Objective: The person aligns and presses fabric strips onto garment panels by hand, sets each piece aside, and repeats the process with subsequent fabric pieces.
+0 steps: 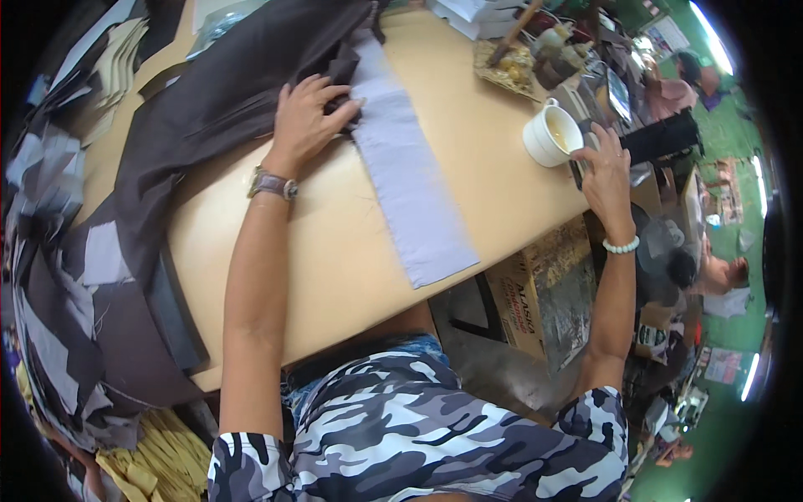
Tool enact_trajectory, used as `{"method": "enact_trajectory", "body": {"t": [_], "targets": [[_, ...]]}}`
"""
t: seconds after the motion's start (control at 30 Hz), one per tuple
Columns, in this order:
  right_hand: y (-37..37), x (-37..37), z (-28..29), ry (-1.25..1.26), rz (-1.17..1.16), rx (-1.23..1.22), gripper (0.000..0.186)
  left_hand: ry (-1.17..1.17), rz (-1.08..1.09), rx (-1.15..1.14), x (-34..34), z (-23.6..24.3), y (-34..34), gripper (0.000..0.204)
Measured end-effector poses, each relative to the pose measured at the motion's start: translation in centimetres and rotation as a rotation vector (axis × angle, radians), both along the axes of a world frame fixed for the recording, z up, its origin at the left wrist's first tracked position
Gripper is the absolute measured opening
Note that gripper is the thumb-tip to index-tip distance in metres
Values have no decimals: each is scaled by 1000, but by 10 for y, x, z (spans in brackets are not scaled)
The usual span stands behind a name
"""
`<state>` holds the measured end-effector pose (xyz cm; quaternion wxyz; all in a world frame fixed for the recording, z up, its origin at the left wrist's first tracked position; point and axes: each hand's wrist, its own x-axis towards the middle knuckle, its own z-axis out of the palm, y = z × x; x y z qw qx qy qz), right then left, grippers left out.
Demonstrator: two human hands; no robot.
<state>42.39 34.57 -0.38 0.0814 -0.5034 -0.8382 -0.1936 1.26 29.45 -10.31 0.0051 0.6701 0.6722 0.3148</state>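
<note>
White ceramic forms the cup standing near the right edge of the tabletop, and it holds a pale yellowish liquid. Behind it, toward the far right corner, a shallow woven tray carries small jars and odds too blurred to tell apart. The left hand lies palm down on the dark brown fabric at the far side of the tabletop, its fingers spread and pressing the cloth just where it meets the pale lilac strip; that strip runs from under the brown fabric to the near edge and hangs a little over it. The right hand reaches past the right edge, just beside the cup, its fingers held together and resting on a flat dark object that I cannot make out; whether they grip it I cannot tell. Below the right edge stands a brown cardboard box with red lettering on its side. Stacked cut pieces in grey and brown crowd the left edge.
</note>
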Motion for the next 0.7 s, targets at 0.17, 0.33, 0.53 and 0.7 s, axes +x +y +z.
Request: {"method": "enact_trajectory", "body": {"t": [0.17, 0.33, 0.53, 0.7], "targets": [[-17, -72, 7, 190, 339, -123, 31, -24, 16, 24, 2, -3, 1, 46], [-27, -173, -33, 639, 801, -568, 41, -22, 27, 16, 3, -3, -3, 49], [-8, -209, -82, 839, 836, -844, 41, -50, 23, -16, 5, -5, -3, 49], [-8, -215, -86, 767, 837, -765, 38, 9, 21, -42, 1, -3, -4, 48]]}}
